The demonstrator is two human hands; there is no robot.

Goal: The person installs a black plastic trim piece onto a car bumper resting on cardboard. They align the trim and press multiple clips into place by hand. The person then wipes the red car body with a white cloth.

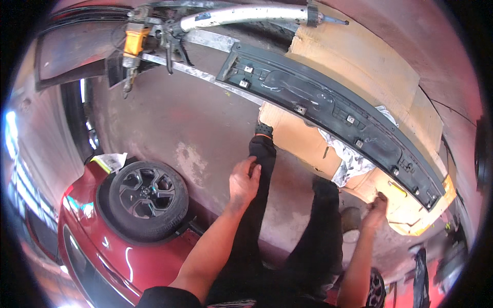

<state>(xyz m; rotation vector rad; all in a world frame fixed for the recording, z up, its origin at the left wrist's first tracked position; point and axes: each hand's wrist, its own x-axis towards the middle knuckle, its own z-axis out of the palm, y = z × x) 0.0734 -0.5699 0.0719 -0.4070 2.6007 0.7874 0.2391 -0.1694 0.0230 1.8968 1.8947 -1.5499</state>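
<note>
A long black plastic trim panel [328, 110] lies on cardboard across the upper right, with several small light metal clips along it. Over my leg hangs my left hand [244, 180], its fingers curled; whatever they may hold is hidden. My right hand [377, 210] is closed beside the near edge of the cardboard [295, 138], below the panel's right part. I cannot make out what is in it, or whether it touches the cardboard. Under the panel a crumpled white-and-grey sheet [352, 164] sticks out. A thin yellow tool [398, 189] rests near the panel's right end.
A silver caulking gun [241, 18] with a black handle lies at the top, beside a yellow-and-grey power tool [134, 43]. Metal rails [190, 69] run under the panel. At the left stands a red car [128, 259] with a black alloy wheel [149, 197].
</note>
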